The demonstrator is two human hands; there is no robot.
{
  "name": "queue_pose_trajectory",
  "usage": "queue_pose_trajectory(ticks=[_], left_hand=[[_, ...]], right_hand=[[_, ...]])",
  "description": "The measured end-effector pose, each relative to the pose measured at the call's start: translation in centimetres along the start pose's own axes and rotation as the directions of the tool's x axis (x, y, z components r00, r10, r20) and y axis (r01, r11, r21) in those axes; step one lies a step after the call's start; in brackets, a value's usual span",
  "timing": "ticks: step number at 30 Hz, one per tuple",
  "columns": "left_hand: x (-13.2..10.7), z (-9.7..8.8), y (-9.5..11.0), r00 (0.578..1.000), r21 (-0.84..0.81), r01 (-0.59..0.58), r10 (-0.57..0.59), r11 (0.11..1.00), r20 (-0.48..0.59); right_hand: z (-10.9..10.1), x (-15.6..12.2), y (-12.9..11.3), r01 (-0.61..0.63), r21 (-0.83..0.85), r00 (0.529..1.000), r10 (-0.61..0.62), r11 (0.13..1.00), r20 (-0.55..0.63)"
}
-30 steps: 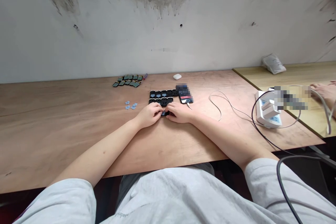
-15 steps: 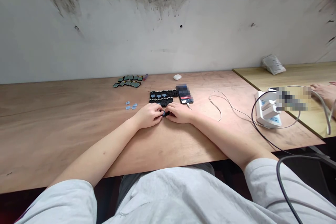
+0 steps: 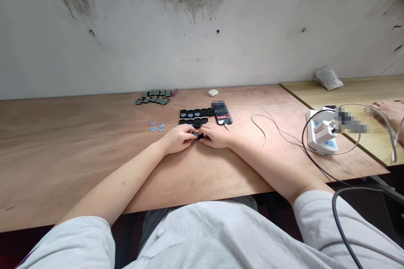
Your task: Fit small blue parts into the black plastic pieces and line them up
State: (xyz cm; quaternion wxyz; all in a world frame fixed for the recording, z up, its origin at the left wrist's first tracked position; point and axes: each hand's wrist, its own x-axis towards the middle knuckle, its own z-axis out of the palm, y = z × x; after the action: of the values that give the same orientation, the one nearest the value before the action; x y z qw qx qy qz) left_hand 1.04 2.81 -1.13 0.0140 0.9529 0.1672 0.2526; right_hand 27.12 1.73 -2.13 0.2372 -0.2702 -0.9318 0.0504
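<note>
Both of my hands rest on the wooden table (image 3: 78, 147), fingers curled toward each other. My left hand (image 3: 178, 138) and my right hand (image 3: 216, 135) pinch one small black part (image 3: 198, 135) between them. Just beyond it lie two rows of similar black holders (image 3: 196, 117), some with pale blue inserts. A few loose pale blue chips (image 3: 157, 127) lie left of my left hand. Farther back left sits a cluster of small green rectangular boards (image 3: 154, 96).
A phone (image 3: 222, 114) with a white cable (image 3: 267, 124) lies right of the holders. A white earbud case (image 3: 213, 92) sits near the wall. A white power strip (image 3: 322, 134) with black cords stands at right. Another person's hand (image 3: 389, 111) rests on the adjoining table.
My fingers have shifted slightly on the small black part; the hands stay in the same place. The view has barely moved.
</note>
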Motion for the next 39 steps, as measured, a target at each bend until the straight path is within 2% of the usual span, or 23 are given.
queue_pose_trajectory(ticks=[6,10,15,22,33,39], left_hand=[[0.7,-0.6,0.7,0.998,-0.015,0.035,-0.034,0.999,0.045],[0.4,-0.5,0.4,0.997,-0.043,0.066,-0.064,0.997,0.05],[-0.1,-0.3,-0.1,0.998,-0.011,0.047,-0.047,0.999,0.041],[0.8,-0.5,0.9,0.997,-0.031,0.046,-0.044,0.998,0.066],[1.3,-0.1,0.9,0.996,-0.099,0.08,-0.076,0.992,0.049],[0.6,0.5,0.6,0.995,-0.133,0.099,-0.099,0.986,0.012]], right_hand=[[0.0,0.0,-0.1,0.003,0.004,1.0,-0.003,1.0,-0.001],[-0.1,0.1,-0.1,0.01,0.004,1.0,-0.01,1.0,-0.005],[0.1,0.0,0.0,0.009,-0.012,1.0,-0.009,1.0,0.001],[0.1,0.0,0.1,0.02,-0.015,1.0,-0.02,1.0,-0.008],[0.1,0.0,0.2,0.001,-0.001,1.0,-0.001,1.0,0.014],[0.0,0.0,0.1,-0.011,0.004,1.0,0.011,1.0,0.004]])
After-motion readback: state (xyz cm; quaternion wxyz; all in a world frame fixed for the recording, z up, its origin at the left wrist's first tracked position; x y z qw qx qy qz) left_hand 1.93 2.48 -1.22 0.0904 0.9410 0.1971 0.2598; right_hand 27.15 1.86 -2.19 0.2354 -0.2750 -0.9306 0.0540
